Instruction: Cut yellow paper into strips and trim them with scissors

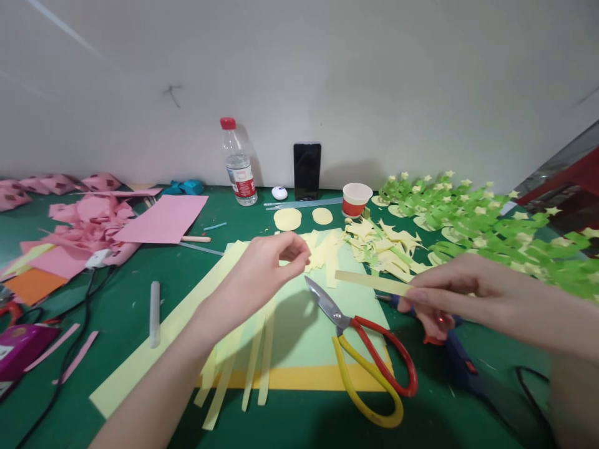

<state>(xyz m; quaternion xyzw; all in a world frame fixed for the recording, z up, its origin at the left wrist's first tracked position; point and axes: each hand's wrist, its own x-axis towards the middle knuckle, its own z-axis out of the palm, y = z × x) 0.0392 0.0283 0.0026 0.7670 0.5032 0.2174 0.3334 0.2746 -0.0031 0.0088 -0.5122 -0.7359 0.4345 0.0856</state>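
Observation:
My right hand (449,299) pinches one end of a pale yellow paper strip (369,282), whose free end points left. Above the paper sheets, my left hand (274,259) is curled with thumb and fingertips close together, and nothing shows in it. Scissors (344,321) with one red and one yellow handle lie partly spread between the hands. Beneath them is a pale green sheet (309,343) over an orange-yellow one (318,378). Several cut yellow strips (255,368) lie by my left forearm. Under my right hand is a blue glue gun (461,358), partly hidden.
Yellow star cutouts (379,243) are heaped near a paper cup (356,201). Green paper plants (496,231) stand at right. A bottle (239,168) and a phone (307,171) are by the wall. Pink paper (161,218), a cable (84,312) and a glue stick (155,315) lie left.

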